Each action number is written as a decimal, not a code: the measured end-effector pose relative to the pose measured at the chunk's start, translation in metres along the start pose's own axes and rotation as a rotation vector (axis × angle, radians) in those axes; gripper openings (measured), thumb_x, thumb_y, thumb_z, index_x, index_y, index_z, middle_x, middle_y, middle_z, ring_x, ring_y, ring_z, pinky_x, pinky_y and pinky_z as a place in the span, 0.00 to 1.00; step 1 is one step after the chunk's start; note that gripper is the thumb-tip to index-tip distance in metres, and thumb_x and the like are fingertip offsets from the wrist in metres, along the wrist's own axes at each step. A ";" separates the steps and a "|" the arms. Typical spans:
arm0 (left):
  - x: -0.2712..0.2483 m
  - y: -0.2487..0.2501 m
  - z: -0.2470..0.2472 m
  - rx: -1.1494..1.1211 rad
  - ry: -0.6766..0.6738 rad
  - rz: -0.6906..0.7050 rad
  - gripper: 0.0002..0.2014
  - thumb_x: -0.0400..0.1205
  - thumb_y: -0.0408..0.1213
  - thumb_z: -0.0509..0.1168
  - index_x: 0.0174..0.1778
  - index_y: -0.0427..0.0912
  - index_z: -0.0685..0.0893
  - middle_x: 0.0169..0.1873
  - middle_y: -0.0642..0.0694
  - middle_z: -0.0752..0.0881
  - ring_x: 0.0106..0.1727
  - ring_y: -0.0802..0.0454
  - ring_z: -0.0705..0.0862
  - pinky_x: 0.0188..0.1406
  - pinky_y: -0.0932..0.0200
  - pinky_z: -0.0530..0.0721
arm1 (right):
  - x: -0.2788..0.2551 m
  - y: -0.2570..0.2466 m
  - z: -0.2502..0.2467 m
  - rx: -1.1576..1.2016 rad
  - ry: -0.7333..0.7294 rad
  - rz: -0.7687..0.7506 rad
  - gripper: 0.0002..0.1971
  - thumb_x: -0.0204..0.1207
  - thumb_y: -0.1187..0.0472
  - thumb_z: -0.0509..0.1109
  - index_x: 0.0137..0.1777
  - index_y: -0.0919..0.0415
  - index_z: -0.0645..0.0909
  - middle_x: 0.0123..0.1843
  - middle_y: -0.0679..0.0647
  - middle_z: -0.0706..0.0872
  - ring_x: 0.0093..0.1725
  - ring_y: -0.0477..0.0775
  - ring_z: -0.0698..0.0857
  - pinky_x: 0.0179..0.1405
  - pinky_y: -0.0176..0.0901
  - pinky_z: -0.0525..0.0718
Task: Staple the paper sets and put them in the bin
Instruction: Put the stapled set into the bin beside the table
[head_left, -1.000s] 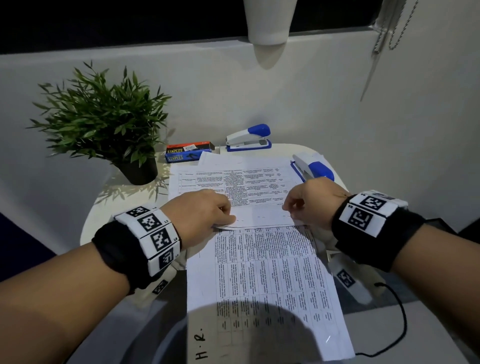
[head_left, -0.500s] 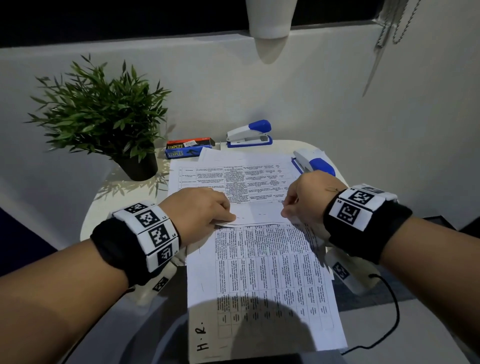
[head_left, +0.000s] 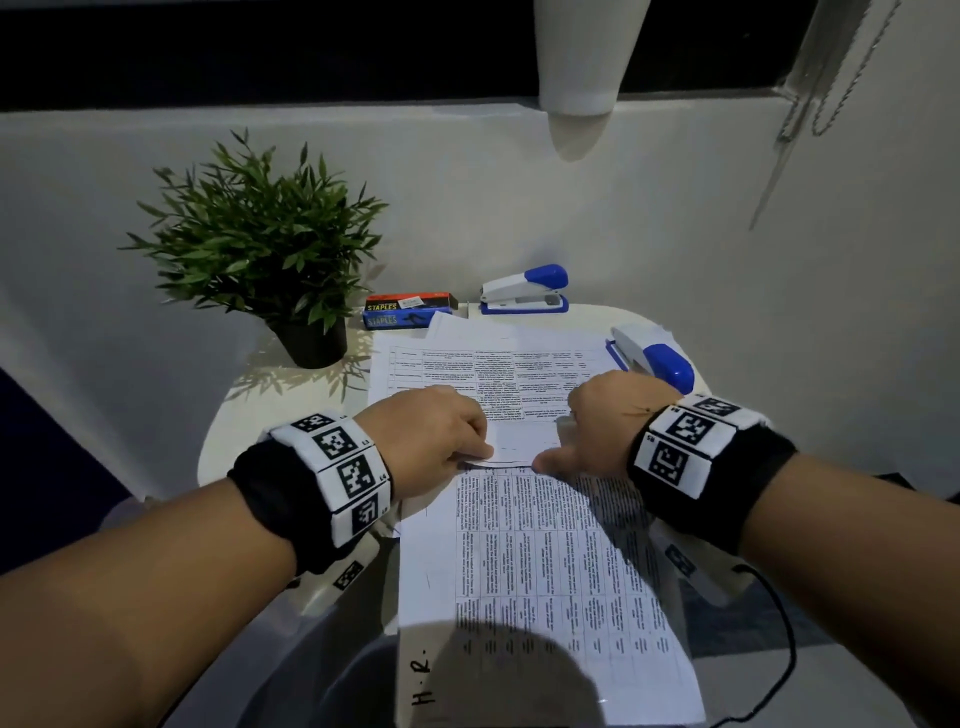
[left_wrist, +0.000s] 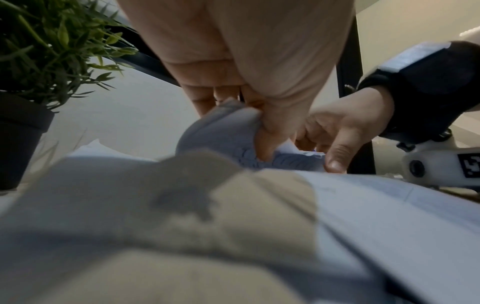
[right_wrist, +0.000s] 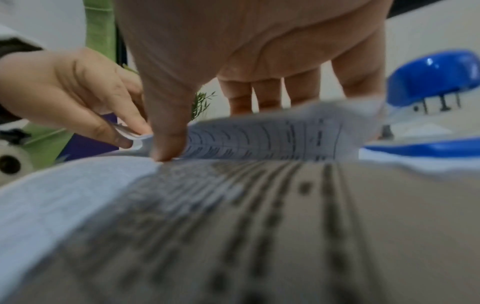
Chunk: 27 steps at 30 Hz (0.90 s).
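Note:
A printed paper set (head_left: 545, 561) lies lengthwise in front of me, its far edge lifted. My left hand (head_left: 480, 449) pinches that edge between thumb and fingers, which the left wrist view shows curled into the bent sheet (left_wrist: 223, 131). My right hand (head_left: 556, 452) holds the same edge: its thumb (right_wrist: 166, 148) presses down on the page, and its fingers sit behind the raised sheet (right_wrist: 272, 133). A second printed sheet (head_left: 488, 374) lies flat beyond the hands. One blue and white stapler (head_left: 652, 358) sits just past my right hand, another (head_left: 524, 291) at the back.
A potted plant (head_left: 260, 249) stands at the back left of the small white table (head_left: 234, 431), with a box of staples (head_left: 405, 309) beside it. A white wall runs close behind. A black cable (head_left: 779, 649) hangs off the right wrist.
My right thumb has stretched out leftwards onto the page, towards the left hand. The left hand keeps its pinch on the paper edge.

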<state>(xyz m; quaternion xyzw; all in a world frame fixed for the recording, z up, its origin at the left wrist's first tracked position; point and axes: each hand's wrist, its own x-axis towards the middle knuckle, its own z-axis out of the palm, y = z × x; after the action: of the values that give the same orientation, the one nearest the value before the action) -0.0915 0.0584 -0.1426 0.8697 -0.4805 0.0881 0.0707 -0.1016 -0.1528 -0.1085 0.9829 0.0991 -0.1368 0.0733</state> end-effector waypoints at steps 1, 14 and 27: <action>-0.001 0.001 0.000 -0.002 0.010 -0.011 0.10 0.66 0.38 0.71 0.42 0.49 0.92 0.36 0.53 0.87 0.37 0.47 0.86 0.27 0.57 0.85 | 0.000 0.000 0.001 0.024 -0.007 -0.025 0.28 0.67 0.29 0.67 0.45 0.56 0.75 0.38 0.48 0.78 0.41 0.52 0.79 0.36 0.42 0.76; -0.057 0.004 -0.036 -0.502 0.458 -0.751 0.33 0.73 0.34 0.73 0.63 0.72 0.68 0.52 0.61 0.84 0.56 0.56 0.83 0.58 0.57 0.80 | -0.013 -0.033 -0.049 0.463 0.391 -0.172 0.15 0.73 0.70 0.65 0.54 0.55 0.85 0.45 0.54 0.86 0.45 0.54 0.80 0.35 0.35 0.64; -0.215 -0.041 -0.119 -0.470 0.746 -1.003 0.18 0.74 0.31 0.73 0.37 0.66 0.86 0.32 0.75 0.85 0.36 0.77 0.82 0.49 0.69 0.82 | 0.003 -0.176 -0.062 0.958 0.485 -0.384 0.11 0.73 0.65 0.71 0.50 0.48 0.83 0.45 0.48 0.86 0.49 0.50 0.84 0.48 0.39 0.79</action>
<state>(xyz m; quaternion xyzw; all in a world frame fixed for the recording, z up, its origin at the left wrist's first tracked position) -0.1791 0.2813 -0.0758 0.8605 0.0324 0.2325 0.4521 -0.1206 0.0291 -0.0708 0.8741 0.2168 0.0521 -0.4315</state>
